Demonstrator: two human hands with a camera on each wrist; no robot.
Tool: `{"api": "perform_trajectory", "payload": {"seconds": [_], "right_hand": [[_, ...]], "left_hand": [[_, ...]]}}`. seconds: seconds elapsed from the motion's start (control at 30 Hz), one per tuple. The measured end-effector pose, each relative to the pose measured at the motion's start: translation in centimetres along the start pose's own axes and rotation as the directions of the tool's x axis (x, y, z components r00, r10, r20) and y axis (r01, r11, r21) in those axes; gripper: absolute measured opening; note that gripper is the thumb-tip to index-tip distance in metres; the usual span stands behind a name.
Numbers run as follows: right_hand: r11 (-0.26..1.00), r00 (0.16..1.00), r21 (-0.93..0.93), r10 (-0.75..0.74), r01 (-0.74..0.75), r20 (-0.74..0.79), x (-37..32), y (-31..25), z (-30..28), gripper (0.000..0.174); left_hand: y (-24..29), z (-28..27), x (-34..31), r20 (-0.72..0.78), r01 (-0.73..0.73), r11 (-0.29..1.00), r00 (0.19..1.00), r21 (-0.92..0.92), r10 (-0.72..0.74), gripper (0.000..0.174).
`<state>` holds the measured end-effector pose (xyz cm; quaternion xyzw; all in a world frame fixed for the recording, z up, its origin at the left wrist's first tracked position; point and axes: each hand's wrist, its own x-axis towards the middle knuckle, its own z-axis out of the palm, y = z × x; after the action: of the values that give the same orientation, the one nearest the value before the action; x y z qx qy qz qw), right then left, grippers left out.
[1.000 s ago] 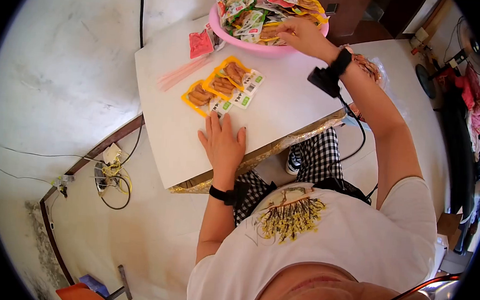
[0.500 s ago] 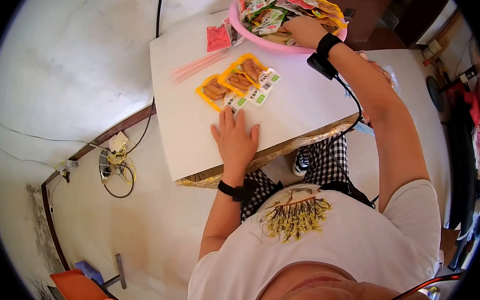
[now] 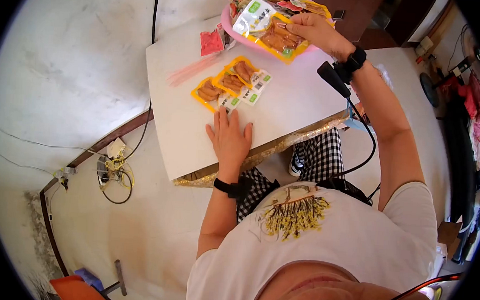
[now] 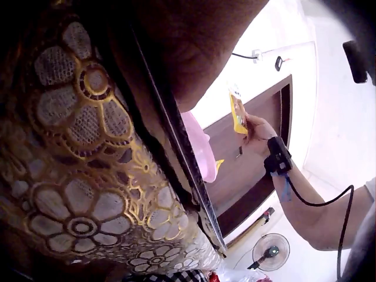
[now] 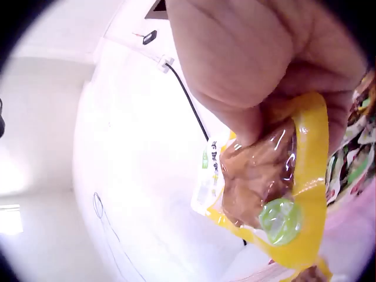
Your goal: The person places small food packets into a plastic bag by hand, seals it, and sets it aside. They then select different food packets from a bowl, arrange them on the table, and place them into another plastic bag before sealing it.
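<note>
Pink strips (image 3: 191,71) lie on a white table (image 3: 287,92) beside a red packet (image 3: 211,42); next, three yellow-edged packets (image 3: 230,83) overlap just ahead of the left hand (image 3: 230,141), resting there with fingers extended. Farther right, the right hand (image 3: 319,35) pinches a fourth packet (image 3: 279,37) between thumb and fingers, above a pink basin (image 3: 226,25).

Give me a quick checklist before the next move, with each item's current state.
1. Right hand gripping the raised packet: ok, pinched.
2. Raised packet apart from the pink basin: ok, the left wrist view shows a gap.
3. Left hand resting on the white table: ok.
4. Left fingertips off the nearest packet: cannot tell, they lie right at its edge.
5. Three tabletop packets lying separately: not ok, they overlap.
6. Raised packet's back undamaged: cannot tell, hidden.
</note>
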<state>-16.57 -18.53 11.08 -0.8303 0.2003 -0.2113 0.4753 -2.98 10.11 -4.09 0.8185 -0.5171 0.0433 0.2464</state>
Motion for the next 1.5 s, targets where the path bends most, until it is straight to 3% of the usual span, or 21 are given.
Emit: {"api": "perform_trajectory", "payload": {"seconds": [0.07,0.17,0.2,0.3,0.33,0.37,0.43,0.47,0.53,0.63,0.7,0.8,0.9,1.0,1.1,1.13,1.2,1.27,1.33,1.43,1.5], "right_hand": [[0.998,1.0,0.064,-0.008,0.009,-0.007,-1.3,-0.2,2.0,0.023],[0.997,0.981,0.017,0.066,-0.071,0.181,-4.2,-1.5,5.0,0.025],[0.988,0.967,-0.135,-0.036,0.072,0.25,-4.8,-0.8,6.2,0.024],[0.786,0.859,-0.415,-0.273,0.459,0.433,-7.3,-1.2,10.0,0.013],[0.796,0.867,-0.445,-0.19,0.41,0.46,-8.1,-2.2,11.3,0.01],[0.813,0.851,-0.429,-0.146,0.394,0.505,-8.3,-2.4,12.3,0.012],[0.816,0.826,-0.404,-0.149,0.413,0.544,-8.3,-2.7,13.5,0.012],[0.855,0.848,-0.358,-0.16,0.375,0.506,-7.9,-2.7,13.7,0.012],[0.922,0.89,-0.254,-0.166,0.293,0.425,-6.8,-2.3,13.9,0.015],[0.774,0.847,-0.347,-0.511,0.529,0.15,-3.4,3.1,13.7,0.023],[0.763,0.899,-0.481,-0.407,0.432,0.162,-2.0,5.0,13.4,0.028],[0.783,0.957,-0.554,-0.186,0.282,0.225,-1.3,6.1,14.0,0.035],[0.776,0.954,-0.609,0.03,0.166,0.297,-1.5,4.9,14.7,0.047],[0.802,0.934,-0.582,0.095,0.133,0.344,-2.3,3.4,14.7,0.055],[0.844,0.966,-0.498,-0.082,0.199,0.246,-3.1,4.4,14.6,0.058],[0.849,0.969,-0.472,-0.168,0.236,0.182,-3.4,5.1,14.4,0.06],[0.867,0.988,-0.474,-0.138,0.155,0.071,-4.4,6.8,14.4,0.065],[0.886,0.998,-0.459,-0.047,0.06,0.041,-5.3,7.3,14.0,0.07],[0.897,0.991,-0.441,0.094,-0.043,0.094,-5.9,6.3,12.8,0.075],[0.839,0.995,-0.544,0.031,0.029,0.1,-7.1,7.0,13.1,0.078],[0.866,0.996,-0.5,0.035,0.013,0.087,-7.1,6.9,13.2,0.081]], "left_hand": [[-0.5,0.3,-0.2,-0.035,-0.011,0.998,0.999,-0.061,0.009,0.052],[-1.4,-0.2,0.2,-0.391,-0.167,0.942,0.919,-0.291,0.043,0.056],[-0.4,-2.5,0.1,-0.422,-0.195,0.969,0.899,-0.148,0.116,0.061],[1.7,-6.9,-0.7,-0.204,-0.257,0.964,0.949,-0.066,0.24,0.063],[2.0,-7.3,-0.7,-0.174,-0.275,0.96,0.949,-0.054,0.262,0.058],[1.7,-7.5,-0.7,0.025,-0.178,0.97,0.982,-0.168,0.185,0.054],[0.7,-7.7,-0.6,0.428,0.082,0.942,0.901,-0.325,0.069,0.045],[-0.9,-6.8,-1.0,0.326,-0.034,0.926,0.931,-0.376,0.166,0.032],[-3.0,-7.2,-0.7,0.404,0.207,0.814,0.914,-0.543,0.037,0.027],[-7.2,-7.7,0.4,0.332,0.325,0.596,0.938,-0.734,-0.102,0.019],[-8.9,-9.1,1.9,0.474,0.556,0.309,0.827,-0.772,-0.303,0.025],[-11.6,-8.3,3.7,0.483,0.598,0.175,0.759,-0.782,-0.437,0.027],[-14.3,-5.9,4.7,0.643,0.712,0.142,0.688,-0.688,-0.336,0.029],[-13.7,-5.9,6.0,0.678,0.741,0.427,0.66,-0.518,-0.323,0.023],[-13.5,-7.5,8.2,0.613,0.496,0.861,0.717,-0.113,-0.332,0.021],[-14.1,-7.9,8.9,0.504,0.37,0.929,0.803,-0.006,-0.316,0.021],[-15.6,-8.8,10.3,0.289,0.129,0.959,0.936,0.253,-0.202,0.022],[-16.4,-9.0,12.7,0.185,0.071,0.977,0.977,0.203,-0.109,0.021],[-15.9,-8.9,15.2,0.111,0.018,0.985,0.993,0.169,-0.037,0.019],[-17.5,-5.8,18.6,-0.059,-0.203,0.971,0.975,0.129,0.212,0.019],[-17.6,-4.3,20.3,-0.023,-0.167,0.975,0.985,0.146,0.172,0.023]]}}
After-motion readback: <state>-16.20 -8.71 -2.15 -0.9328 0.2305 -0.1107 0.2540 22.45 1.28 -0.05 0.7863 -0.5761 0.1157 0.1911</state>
